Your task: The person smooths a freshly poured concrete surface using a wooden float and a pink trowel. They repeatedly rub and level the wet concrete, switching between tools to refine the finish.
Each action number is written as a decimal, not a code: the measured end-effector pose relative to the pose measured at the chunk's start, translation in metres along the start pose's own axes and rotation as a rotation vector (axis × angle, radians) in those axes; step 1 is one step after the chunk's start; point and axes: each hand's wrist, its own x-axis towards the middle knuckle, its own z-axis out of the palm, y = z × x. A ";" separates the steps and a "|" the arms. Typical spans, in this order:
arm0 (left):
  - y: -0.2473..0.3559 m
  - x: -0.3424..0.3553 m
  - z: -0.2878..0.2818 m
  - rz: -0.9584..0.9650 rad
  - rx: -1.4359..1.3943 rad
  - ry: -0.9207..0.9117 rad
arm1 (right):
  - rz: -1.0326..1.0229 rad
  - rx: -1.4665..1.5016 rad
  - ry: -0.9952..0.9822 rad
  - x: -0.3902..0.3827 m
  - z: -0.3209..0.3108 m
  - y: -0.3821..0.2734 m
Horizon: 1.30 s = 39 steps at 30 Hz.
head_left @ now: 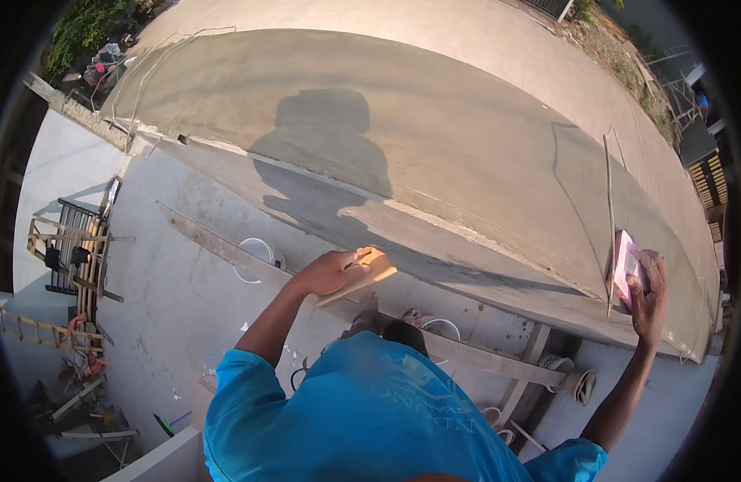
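My left hand (328, 273) is closed around a flat, tan, wood-coloured board (375, 268), perhaps a plasterer's float, held in front of my body and apart from the wall. Out to the right, my right hand (651, 293) grips a pinkish block with a pale face (623, 259); whether it is a sponge or a float I cannot tell. The block is at the right part of the smooth grey cement surface (467, 120), beside a thin upright rod (609, 209). My shadow falls across the cement surface.
Under me runs a long wooden plank (483, 361) over a pale floor far below. White buckets (258, 259) stand near it. Bent wires (149, 76) cross the left end of the cement surface. Bamboo poles and a black metal rack (65, 241) lie at the left.
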 end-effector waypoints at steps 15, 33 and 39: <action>-0.056 -0.022 0.027 0.033 -0.111 0.164 | 0.144 -0.233 0.127 -0.060 -0.046 0.075; -0.089 -0.106 0.009 0.068 -0.773 0.529 | 0.901 0.073 0.723 -0.245 -0.061 0.141; 0.047 -0.156 -0.113 0.336 -0.336 1.103 | 1.258 0.168 0.879 -0.362 0.177 0.143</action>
